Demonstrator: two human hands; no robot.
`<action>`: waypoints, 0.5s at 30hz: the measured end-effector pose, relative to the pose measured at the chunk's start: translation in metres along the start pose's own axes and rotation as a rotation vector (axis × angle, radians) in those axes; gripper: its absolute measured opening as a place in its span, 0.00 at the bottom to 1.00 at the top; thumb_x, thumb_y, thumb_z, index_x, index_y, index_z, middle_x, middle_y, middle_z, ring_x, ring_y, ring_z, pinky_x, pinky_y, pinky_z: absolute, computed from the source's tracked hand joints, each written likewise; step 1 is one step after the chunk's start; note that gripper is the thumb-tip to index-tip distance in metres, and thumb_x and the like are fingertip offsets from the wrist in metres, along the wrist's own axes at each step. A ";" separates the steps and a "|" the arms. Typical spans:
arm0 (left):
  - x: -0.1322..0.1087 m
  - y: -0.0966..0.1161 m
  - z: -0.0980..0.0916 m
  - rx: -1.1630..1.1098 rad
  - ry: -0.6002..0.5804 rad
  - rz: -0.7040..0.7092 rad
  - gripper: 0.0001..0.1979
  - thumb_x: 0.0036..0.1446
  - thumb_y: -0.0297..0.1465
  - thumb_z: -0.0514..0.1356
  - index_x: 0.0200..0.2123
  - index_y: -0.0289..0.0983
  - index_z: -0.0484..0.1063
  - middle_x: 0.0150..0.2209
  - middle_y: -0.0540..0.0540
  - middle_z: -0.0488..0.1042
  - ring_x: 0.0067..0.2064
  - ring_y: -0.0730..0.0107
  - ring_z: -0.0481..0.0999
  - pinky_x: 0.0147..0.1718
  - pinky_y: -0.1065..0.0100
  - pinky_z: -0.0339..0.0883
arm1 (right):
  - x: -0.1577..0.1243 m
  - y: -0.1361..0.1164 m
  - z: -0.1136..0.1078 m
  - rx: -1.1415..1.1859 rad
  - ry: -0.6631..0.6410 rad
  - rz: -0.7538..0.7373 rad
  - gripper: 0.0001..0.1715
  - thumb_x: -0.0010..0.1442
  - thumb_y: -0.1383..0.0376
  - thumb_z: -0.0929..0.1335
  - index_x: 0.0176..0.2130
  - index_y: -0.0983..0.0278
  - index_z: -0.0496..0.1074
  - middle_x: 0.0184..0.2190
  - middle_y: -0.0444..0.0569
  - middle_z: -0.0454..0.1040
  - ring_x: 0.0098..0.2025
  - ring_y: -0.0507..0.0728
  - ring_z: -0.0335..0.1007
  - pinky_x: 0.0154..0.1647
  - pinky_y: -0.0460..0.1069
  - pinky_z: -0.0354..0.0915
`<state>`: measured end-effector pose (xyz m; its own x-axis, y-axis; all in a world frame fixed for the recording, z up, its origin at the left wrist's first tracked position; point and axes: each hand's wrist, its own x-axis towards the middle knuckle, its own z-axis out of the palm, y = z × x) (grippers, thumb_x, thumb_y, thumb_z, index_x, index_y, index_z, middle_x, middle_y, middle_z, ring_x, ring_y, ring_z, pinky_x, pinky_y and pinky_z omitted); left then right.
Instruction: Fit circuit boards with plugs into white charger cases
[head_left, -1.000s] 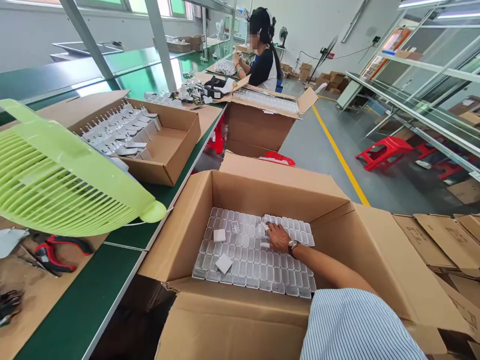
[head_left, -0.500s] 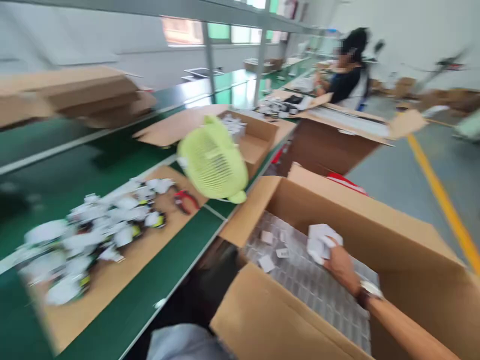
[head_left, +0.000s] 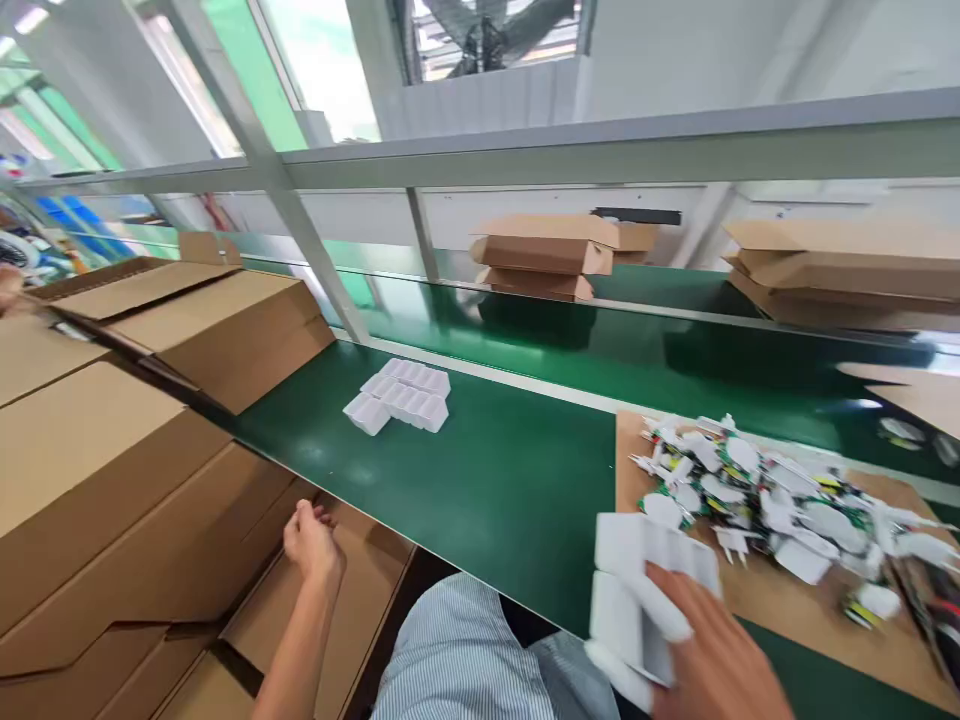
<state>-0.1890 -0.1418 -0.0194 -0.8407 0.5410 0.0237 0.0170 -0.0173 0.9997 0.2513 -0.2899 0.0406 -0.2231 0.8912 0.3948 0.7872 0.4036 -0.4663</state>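
My right hand (head_left: 712,640), blurred by motion, grips several white plastic casings (head_left: 626,590) over the near edge of the green table, just left of the cardboard sheet. Similar white casings (head_left: 409,392) stand grouped in rows on the tabletop, left of centre. Off the table's front edge, my left hand (head_left: 311,540) hovers beside the cardboard boxes, its fingers curled with nothing visible in them. A pile of white plug parts with green circuit boards (head_left: 757,490) lies on the brown cardboard sheet (head_left: 780,600) at the right.
Large cardboard boxes (head_left: 97,480) crowd the left side, and one box (head_left: 247,320) sits on the table. Farther back, folded cartons (head_left: 547,255) rest on a raised green shelf. A metal post (head_left: 300,230) and a rail cross above the table. Part of another person's hand (head_left: 9,285) shows at the left edge.
My view has swung left from the open carton to the table. My right hand has left that carton and holds white casings above the table's edge. My left hand has come into view.
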 end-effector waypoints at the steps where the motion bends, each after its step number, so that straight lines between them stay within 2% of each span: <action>1: 0.005 0.003 -0.015 0.001 0.037 0.033 0.19 0.62 0.46 0.63 0.43 0.35 0.71 0.34 0.50 0.71 0.30 0.73 0.70 0.32 0.68 0.71 | 0.031 -0.017 0.018 -0.055 -0.044 -0.059 0.38 0.58 0.45 0.73 0.65 0.38 0.63 0.50 0.55 0.77 0.46 0.74 0.74 0.42 0.67 0.72; 2: 0.007 0.007 -0.029 0.011 0.031 0.085 0.21 0.57 0.47 0.66 0.43 0.36 0.71 0.34 0.50 0.71 0.31 0.73 0.71 0.33 0.67 0.71 | 0.064 -0.036 0.039 -0.099 -0.117 -0.120 0.37 0.60 0.46 0.72 0.65 0.45 0.65 0.50 0.57 0.77 0.46 0.73 0.75 0.43 0.66 0.73; 3: 0.008 0.011 -0.042 0.044 -0.049 0.179 0.25 0.52 0.47 0.70 0.45 0.37 0.71 0.36 0.49 0.73 0.33 0.70 0.73 0.37 0.66 0.73 | 0.096 -0.057 0.061 -0.136 -0.181 -0.174 0.32 0.62 0.48 0.71 0.63 0.53 0.68 0.49 0.59 0.77 0.44 0.72 0.75 0.43 0.65 0.73; 5: 0.007 0.020 -0.061 0.181 -0.325 0.357 0.32 0.45 0.46 0.74 0.51 0.40 0.71 0.45 0.44 0.76 0.41 0.63 0.78 0.44 0.60 0.75 | 0.154 -0.100 0.105 -0.196 -0.305 -0.246 0.24 0.64 0.51 0.70 0.53 0.63 0.74 0.46 0.63 0.76 0.43 0.71 0.74 0.40 0.63 0.72; 7: 0.008 0.024 -0.068 0.344 -0.553 0.476 0.39 0.44 0.45 0.75 0.58 0.44 0.67 0.54 0.41 0.74 0.49 0.54 0.78 0.50 0.53 0.75 | 0.201 -0.138 0.144 -0.214 -0.385 -0.276 0.18 0.66 0.54 0.70 0.47 0.66 0.74 0.44 0.64 0.76 0.44 0.70 0.74 0.40 0.63 0.73; 9: 0.012 0.022 -0.063 0.451 -0.666 0.541 0.43 0.46 0.44 0.74 0.63 0.46 0.62 0.60 0.39 0.71 0.57 0.48 0.76 0.55 0.47 0.73 | 0.235 -0.168 0.176 -0.226 -0.418 -0.257 0.14 0.66 0.60 0.70 0.47 0.67 0.73 0.45 0.63 0.76 0.45 0.69 0.74 0.41 0.62 0.73; 11: 0.019 0.016 -0.050 0.495 -0.718 0.571 0.46 0.50 0.45 0.72 0.68 0.48 0.56 0.64 0.38 0.67 0.62 0.45 0.72 0.59 0.43 0.69 | 0.259 -0.188 0.200 -0.241 -0.431 -0.202 0.13 0.65 0.64 0.69 0.49 0.67 0.73 0.46 0.63 0.76 0.45 0.69 0.75 0.42 0.63 0.73; 13: 0.026 0.009 -0.033 0.512 -0.752 0.583 0.46 0.55 0.44 0.69 0.71 0.49 0.50 0.67 0.38 0.63 0.66 0.44 0.68 0.62 0.42 0.66 | 0.274 -0.197 0.215 -0.249 -0.432 -0.148 0.12 0.66 0.65 0.68 0.48 0.68 0.74 0.47 0.64 0.76 0.45 0.69 0.75 0.41 0.64 0.74; 15: 0.032 0.005 -0.018 0.499 -0.780 0.583 0.42 0.60 0.42 0.64 0.72 0.48 0.47 0.69 0.37 0.60 0.68 0.44 0.64 0.64 0.42 0.64 | 0.282 -0.198 0.218 -0.242 -0.403 -0.142 0.13 0.66 0.64 0.67 0.49 0.68 0.75 0.53 0.67 0.74 0.50 0.72 0.74 0.44 0.68 0.73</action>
<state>-0.2256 -0.1391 -0.0139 -0.0612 0.9470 0.3153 0.6664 -0.1964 0.7193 -0.0925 -0.0734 0.0713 -0.5055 0.8591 0.0808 0.8331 0.5103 -0.2134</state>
